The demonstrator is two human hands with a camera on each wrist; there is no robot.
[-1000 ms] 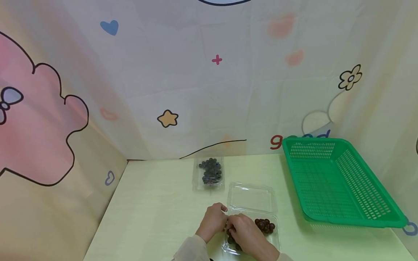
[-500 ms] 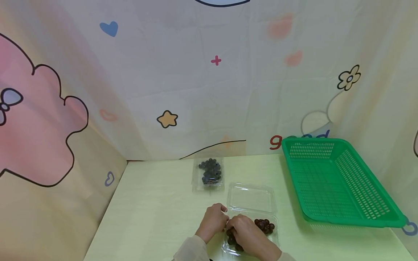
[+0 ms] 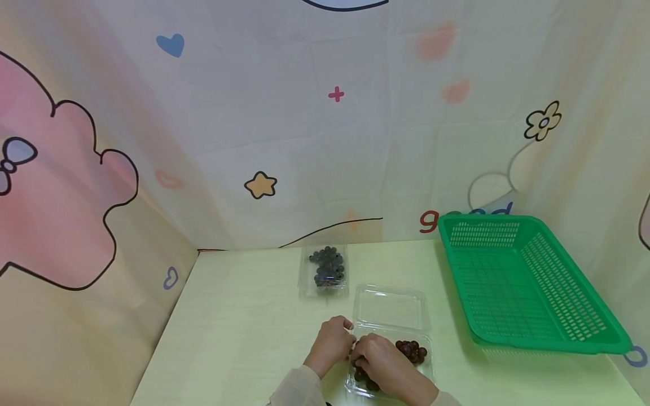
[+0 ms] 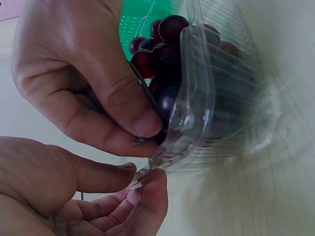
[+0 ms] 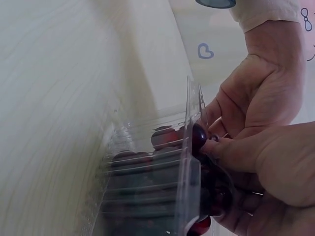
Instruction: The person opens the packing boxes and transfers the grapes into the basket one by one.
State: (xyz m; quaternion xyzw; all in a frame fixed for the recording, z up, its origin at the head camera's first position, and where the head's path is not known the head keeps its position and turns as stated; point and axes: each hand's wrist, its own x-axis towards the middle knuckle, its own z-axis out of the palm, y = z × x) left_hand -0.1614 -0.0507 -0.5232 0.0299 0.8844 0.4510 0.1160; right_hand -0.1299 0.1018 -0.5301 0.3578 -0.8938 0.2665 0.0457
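Note:
My left hand pinches the left rim of an open clear plastic clamshell box, thumb above and fingers below. Over that same corner, my right hand pinches a thin stem between thumb and forefinger. Dark red grapes lie inside the box, partly hidden by the right hand in the head view. Seen from the right wrist, more grapes press against the clear wall near the right fingertips. The box's lid lies folded back, away from me.
A second clear box holding dark grapes sits at the back middle of the pale table. To the right stands a green slotted plastic basket. A printed curtain surrounds the table's back and sides.
My right fingers have shifted slightly toward me and to the left at the box's corner. The left hand, both boxes and the basket stay put.

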